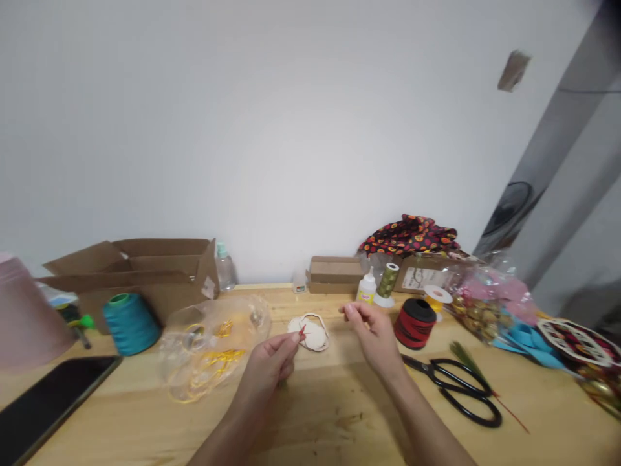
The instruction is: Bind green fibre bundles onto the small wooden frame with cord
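Observation:
My left hand (272, 362) is closed in a pinch on a short piece of red cord (302, 332), whose ends stick up past the fingertips. A dark greenish bit shows beneath that hand, too small to name. Behind the cord lies a pale round cut-out (316, 335) on the table. To the right, my right hand (373, 336) is raised with thumb and forefinger pressed together; what they pinch, if anything, is too small to make out. Close by that hand stands a red and black spool of cord (415, 323).
Black scissors (466, 388) and a green tassel (468, 362) lie at right. Behind stand a glue bottle (366, 289) and a green thread spool (388, 283). At left are a plastic bag (218, 323), a teal thread cone (130, 325), a cardboard box (145, 275) and a phone (53, 404).

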`<state>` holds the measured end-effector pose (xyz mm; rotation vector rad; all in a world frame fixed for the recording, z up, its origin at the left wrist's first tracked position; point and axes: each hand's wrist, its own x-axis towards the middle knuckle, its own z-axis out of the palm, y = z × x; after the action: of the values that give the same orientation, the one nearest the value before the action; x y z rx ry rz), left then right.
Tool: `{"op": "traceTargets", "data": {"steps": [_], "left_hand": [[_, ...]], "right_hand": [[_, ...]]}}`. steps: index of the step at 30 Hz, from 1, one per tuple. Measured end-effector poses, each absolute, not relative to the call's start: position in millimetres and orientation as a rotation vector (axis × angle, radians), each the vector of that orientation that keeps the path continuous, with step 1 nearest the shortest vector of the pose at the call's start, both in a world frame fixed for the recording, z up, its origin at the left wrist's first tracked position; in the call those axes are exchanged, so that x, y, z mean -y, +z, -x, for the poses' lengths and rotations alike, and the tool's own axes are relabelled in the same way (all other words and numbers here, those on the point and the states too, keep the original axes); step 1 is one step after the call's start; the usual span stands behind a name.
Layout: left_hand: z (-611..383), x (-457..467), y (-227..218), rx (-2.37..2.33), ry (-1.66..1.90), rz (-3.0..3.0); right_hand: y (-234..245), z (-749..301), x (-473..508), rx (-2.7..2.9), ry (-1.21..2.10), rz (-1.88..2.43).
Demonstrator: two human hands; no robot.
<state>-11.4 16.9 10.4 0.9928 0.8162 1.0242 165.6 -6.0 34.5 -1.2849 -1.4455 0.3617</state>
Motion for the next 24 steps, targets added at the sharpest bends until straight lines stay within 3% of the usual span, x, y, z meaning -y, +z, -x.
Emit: {"op": "traceTargets", "data": {"steps": [8, 15, 24], "left_hand": [[8, -13, 3, -0.834, 0.993, -1.067], [7, -11, 7, -0.851, 1.027, -1.105], [5, -7, 12, -0.695, 1.023, -0.907]], "right_hand": [[12, -288, 91, 1.876, 0.138, 2.065], [-2, -296, 93, 1.910, 0.017, 2.061], [-5, -308, 107, 1.512, 0.236, 1.816]]}}
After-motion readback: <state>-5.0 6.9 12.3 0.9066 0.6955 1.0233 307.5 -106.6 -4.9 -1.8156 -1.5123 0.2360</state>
